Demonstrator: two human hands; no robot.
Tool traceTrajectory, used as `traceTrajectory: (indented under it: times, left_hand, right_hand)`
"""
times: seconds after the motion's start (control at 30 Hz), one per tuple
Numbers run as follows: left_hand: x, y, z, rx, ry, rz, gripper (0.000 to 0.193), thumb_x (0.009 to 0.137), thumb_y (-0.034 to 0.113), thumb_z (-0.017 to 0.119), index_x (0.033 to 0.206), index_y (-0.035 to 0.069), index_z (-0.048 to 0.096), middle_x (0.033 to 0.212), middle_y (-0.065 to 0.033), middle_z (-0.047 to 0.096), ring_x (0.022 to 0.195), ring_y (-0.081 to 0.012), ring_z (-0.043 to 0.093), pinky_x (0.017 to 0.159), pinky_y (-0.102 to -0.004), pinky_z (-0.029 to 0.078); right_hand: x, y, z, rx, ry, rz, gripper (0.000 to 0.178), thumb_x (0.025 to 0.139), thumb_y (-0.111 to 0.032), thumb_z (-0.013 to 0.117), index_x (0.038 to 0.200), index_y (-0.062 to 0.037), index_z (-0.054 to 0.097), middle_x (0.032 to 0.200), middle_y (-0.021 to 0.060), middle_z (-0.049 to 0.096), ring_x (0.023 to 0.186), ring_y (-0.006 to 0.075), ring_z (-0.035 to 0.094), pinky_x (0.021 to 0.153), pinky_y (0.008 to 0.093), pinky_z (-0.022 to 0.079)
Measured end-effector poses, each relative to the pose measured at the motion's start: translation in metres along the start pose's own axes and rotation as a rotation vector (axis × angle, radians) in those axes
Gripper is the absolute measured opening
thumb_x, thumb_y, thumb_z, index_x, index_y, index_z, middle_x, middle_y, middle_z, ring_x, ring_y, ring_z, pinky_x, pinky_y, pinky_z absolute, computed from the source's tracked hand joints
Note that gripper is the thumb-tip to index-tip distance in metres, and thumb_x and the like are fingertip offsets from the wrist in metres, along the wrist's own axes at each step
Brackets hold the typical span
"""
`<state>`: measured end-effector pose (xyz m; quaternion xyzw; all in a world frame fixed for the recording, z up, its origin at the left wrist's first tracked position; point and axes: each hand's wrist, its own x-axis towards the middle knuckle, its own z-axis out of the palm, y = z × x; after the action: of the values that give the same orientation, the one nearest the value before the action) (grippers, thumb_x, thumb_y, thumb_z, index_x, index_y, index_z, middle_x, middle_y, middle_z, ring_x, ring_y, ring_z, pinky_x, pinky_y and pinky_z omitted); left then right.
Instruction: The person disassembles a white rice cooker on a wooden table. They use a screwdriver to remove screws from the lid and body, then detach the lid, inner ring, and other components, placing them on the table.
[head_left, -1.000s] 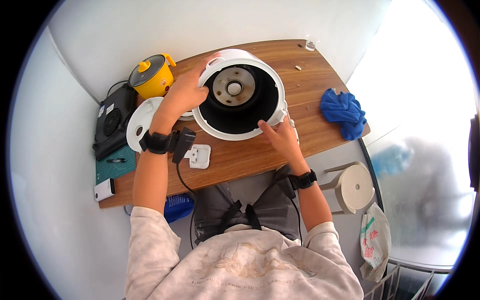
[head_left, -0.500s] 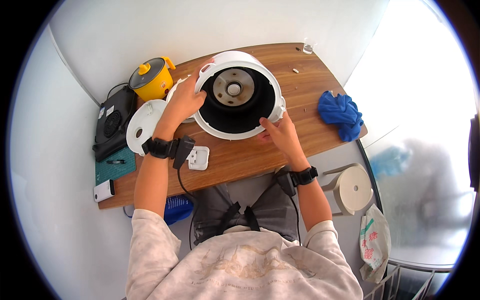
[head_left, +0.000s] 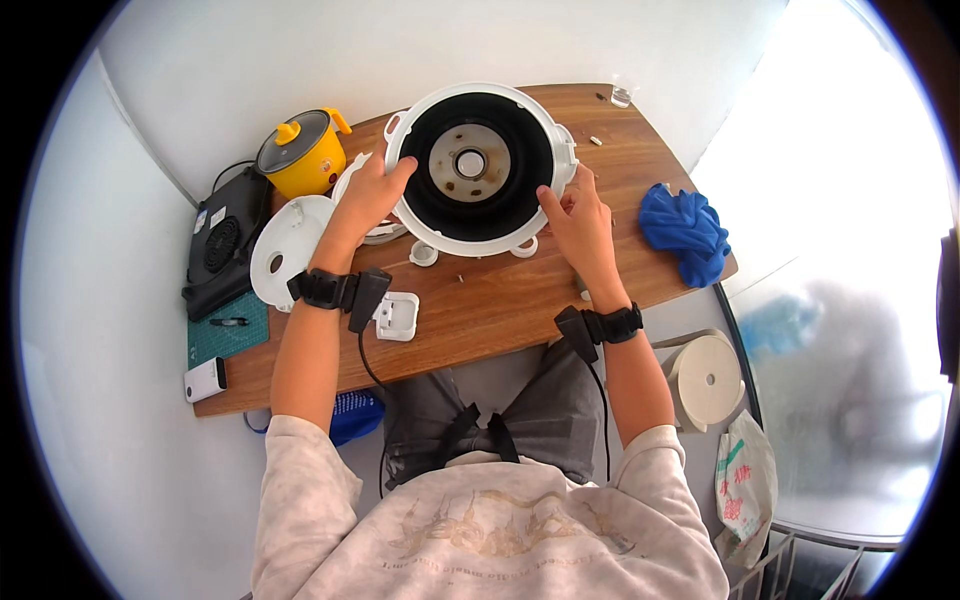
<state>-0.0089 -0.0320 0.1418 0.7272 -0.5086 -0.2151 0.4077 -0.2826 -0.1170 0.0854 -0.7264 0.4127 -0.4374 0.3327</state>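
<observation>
Between my hands is a white rice cooker body, its open top facing me. Its black inside wall surrounds a stained heating plate with a round button in the middle. My left hand grips the rim on the left, thumb over the edge by a small handle loop. At the right rim, my right hand holds on with its thumb inside the edge. The fingers behind the rim are partly hidden. Behind my left hand lie a white round cover and another white part, partly covered.
On the left are a yellow pot, a black hotplate, a green mat and a power bank. Near me lies a white square part. A blue cloth and a clear cup sit right; a stool stands below.
The cooker body has turned so its opening faces me more squarely, and it has shifted slightly. My right hand has moved up and right with the rim. A small round white piece now shows below it.
</observation>
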Motion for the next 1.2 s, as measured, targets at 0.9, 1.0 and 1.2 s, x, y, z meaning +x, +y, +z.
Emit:
traceTrajectory:
  times: [0.9,1.0,1.2]
  left_hand:
    - [-0.034,-0.019,0.020,-0.505,-0.143,-0.056,0.097,0.094,0.040,0.073,0.154,-0.004,0.012,0.135,-0.0262,0.055,0.115,-0.0266,0.065,0.083,-0.0377,0.063]
    - [-0.032,-0.024,0.017,-0.526,-0.151,-0.094,0.093,0.095,0.045,0.070,0.154,-0.003,0.017,0.135,-0.0254,0.056,0.115,-0.0270,0.065,0.084,-0.0375,0.062]
    - [-0.025,-0.013,0.013,-0.415,-0.227,-0.167,0.082,0.099,0.054,0.060,0.158,0.008,0.027,0.139,-0.0228,0.055,0.119,-0.0292,0.064,0.089,-0.0368,0.059]
  right_hand:
    - [0.091,-0.042,-0.024,-0.371,-0.435,-0.032,0.082,0.087,-0.016,0.061,0.149,0.0138,0.015,0.085,0.0298,0.071,0.058,0.0338,0.072,0.059,0.0397,0.063]
    - [0.107,-0.051,-0.020,-0.400,-0.492,0.004,0.080,0.088,-0.015,0.060,0.149,0.0117,0.015,0.087,0.0291,0.071,0.059,0.0337,0.072,0.055,0.0390,0.063]
    - [0.151,-0.041,-0.029,-0.414,-0.560,0.249,0.075,0.091,-0.017,0.060,0.154,-0.0047,0.020,0.099,0.0198,0.070,0.066,0.0259,0.073,0.053,0.0345,0.062]
